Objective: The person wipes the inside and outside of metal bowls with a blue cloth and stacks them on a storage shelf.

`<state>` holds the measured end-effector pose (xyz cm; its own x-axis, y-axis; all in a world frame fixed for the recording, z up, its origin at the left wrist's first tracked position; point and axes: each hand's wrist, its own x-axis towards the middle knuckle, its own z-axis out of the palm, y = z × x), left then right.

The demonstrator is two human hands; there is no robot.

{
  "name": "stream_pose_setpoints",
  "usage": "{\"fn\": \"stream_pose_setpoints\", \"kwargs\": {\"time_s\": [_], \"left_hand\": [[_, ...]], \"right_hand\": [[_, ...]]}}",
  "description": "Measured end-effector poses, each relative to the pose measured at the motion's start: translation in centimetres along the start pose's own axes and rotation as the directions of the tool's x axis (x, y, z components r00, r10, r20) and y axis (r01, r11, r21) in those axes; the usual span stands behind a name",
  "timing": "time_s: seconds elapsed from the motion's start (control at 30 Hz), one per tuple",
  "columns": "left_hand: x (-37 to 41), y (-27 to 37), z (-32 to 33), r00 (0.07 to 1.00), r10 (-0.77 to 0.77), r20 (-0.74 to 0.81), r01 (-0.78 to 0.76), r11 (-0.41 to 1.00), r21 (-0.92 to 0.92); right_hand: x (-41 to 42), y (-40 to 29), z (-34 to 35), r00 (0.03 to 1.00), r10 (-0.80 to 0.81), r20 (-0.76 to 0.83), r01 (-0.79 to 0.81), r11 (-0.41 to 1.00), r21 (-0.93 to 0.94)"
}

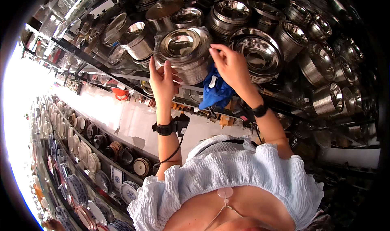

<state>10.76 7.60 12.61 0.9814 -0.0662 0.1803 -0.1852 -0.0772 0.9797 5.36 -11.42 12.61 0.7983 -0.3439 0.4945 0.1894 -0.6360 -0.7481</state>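
A tall stack of stainless steel basins point(192, 69), its top covered with clear plastic film, stands on the shelf before me. On top of it a shiny steel bowl point(180, 44) shows through or beside the film. My left hand point(164, 78) is at the stack's near left side, fingers apart; whether it touches the metal is unclear. My right hand point(230, 64) is at the stack's right side, thumb and index finger close together near the film's edge; whether they pinch it cannot be told. A blue cloth point(215, 89) hangs below, between my hands.
Stacked steel bowls point(259, 57) stand close on the right, with more steel stacks point(138, 40) on the left and a lidded pot point(164, 11) behind. A black shelf edge point(91, 60) runs below. Racks of ceramic plates point(129, 193) stand at lower left. Cables run from my wrist straps.
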Motion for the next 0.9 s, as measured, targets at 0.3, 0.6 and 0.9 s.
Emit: {"fn": "stream_pose_setpoints", "kwargs": {"time_s": [0.3,0.6,0.9], "left_hand": [[3.5,-2.4,-1.1,0.981,-0.064,0.182,0.072,0.997,-0.036],[1.1,1.7,4.4,0.915,0.140,0.377,-0.088,0.984,-0.152],[-1.0,-0.1,12.8,0.706,0.091,0.702,0.010,0.990,-0.139]], "right_hand": [[2.6,0.1,5.3,0.998,0.028,0.051,-0.026,0.999,-0.037],[-0.9,-1.4,-2.5,0.953,0.049,-0.298,-0.065,0.997,-0.044],[-5.1,4.5,-10.0,0.869,0.299,-0.396,-0.352,0.934,-0.067]]}}
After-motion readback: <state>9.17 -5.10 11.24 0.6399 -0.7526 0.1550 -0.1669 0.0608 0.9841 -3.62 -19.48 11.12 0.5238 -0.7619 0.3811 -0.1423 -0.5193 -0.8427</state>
